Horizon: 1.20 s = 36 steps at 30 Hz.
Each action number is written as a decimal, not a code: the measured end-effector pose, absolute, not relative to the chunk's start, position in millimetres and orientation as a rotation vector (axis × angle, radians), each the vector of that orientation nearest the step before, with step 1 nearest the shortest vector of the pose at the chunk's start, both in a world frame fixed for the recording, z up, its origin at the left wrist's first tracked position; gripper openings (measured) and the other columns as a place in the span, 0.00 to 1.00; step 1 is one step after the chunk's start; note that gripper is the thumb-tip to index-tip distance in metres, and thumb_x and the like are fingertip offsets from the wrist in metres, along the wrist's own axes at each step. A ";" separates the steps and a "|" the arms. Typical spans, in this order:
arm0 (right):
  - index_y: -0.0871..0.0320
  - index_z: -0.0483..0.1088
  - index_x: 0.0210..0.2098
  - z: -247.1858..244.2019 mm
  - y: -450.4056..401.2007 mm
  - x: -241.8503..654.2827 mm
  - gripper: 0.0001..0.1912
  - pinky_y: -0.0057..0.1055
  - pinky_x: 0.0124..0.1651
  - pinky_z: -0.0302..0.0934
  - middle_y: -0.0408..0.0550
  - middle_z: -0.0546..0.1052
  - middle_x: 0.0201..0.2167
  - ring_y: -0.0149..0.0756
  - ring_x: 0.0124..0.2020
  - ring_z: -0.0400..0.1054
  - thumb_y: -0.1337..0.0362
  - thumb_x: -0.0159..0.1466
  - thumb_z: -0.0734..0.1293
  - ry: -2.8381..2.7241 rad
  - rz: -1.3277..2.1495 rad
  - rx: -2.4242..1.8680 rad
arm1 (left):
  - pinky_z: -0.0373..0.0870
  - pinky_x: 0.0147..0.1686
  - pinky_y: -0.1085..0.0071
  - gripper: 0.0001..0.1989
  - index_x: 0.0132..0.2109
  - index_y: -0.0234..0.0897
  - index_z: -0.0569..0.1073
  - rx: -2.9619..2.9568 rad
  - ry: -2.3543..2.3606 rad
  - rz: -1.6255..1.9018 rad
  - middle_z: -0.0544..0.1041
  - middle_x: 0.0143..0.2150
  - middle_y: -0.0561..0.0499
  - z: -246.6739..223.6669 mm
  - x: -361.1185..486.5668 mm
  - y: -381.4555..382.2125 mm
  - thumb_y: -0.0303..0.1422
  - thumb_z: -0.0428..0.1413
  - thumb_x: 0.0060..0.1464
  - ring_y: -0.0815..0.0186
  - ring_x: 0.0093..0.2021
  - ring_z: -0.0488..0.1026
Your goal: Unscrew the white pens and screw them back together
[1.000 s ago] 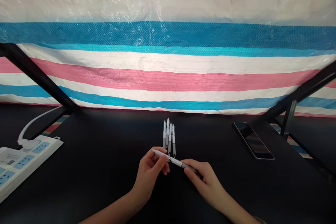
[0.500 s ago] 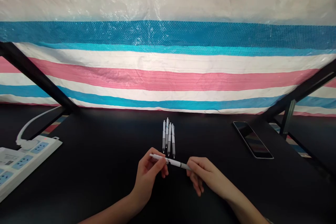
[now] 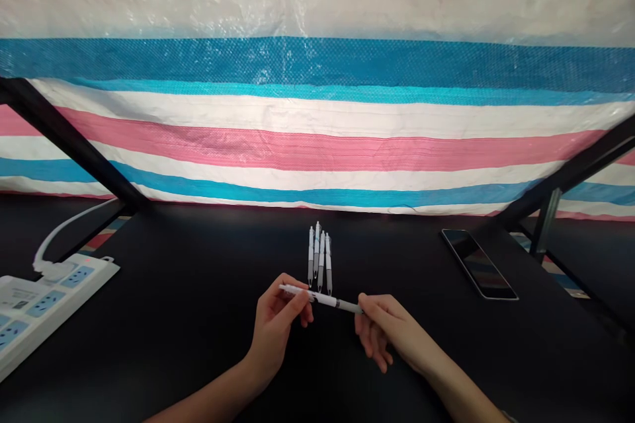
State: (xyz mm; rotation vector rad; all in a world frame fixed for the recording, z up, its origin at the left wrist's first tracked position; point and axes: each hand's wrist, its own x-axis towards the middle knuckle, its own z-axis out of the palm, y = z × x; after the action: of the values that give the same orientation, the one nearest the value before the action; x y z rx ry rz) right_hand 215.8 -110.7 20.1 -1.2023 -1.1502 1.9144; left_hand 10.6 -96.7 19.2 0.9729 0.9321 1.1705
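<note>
Between my two hands a white pen (image 3: 325,299) with a grey grip is held almost level, its right end slightly lower. My left hand (image 3: 278,320) pinches the clip end between thumb and fingers. The thumb and index finger of my right hand (image 3: 384,327) close on the grey tip end, so the very tip is hidden. Just beyond the held pen, several similar white-and-grey pens (image 3: 321,258) lie side by side on the black table (image 3: 208,291), tips toward me.
At the left edge lies a white power strip (image 3: 59,304) with a plugged-in white cable (image 3: 64,221). A smartphone (image 3: 479,264) rests on the right. Black slanted frame bars (image 3: 84,149) stand at both sides, before a striped plastic sheet (image 3: 317,152).
My right hand has slid outward along the pen toward its tip, so more of the grey grip shows. My left hand has shifted slightly left with the clip end.
</note>
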 end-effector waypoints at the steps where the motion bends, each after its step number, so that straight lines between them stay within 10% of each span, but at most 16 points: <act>1: 0.62 0.62 0.24 20.3 -110.7 215.5 0.27 0.18 0.11 0.44 0.43 0.68 0.13 0.23 0.09 0.59 0.43 0.62 0.56 -1.151 1.905 -1.213 | 0.62 0.23 0.74 0.06 0.33 0.35 0.71 0.975 0.932 1.168 0.70 0.21 0.53 19.3 10.5 -96.8 0.34 0.57 0.53 0.69 0.23 0.67; 36: 0.62 0.68 0.30 23.9 -108.5 215.7 0.17 0.23 0.21 0.61 0.45 0.73 0.23 0.30 0.21 0.68 0.56 0.52 0.73 -0.829 1.714 -1.113 | 0.62 0.21 0.75 0.08 0.31 0.36 0.68 1.069 0.929 1.198 0.69 0.20 0.55 20.3 5.8 -87.1 0.34 0.55 0.56 0.71 0.22 0.66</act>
State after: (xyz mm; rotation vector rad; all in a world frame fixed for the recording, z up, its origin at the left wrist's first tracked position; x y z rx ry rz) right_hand 215.7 -108.5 23.9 -1.1131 -0.8295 1.7138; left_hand 5.8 -87.1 20.3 1.0689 0.9291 1.1984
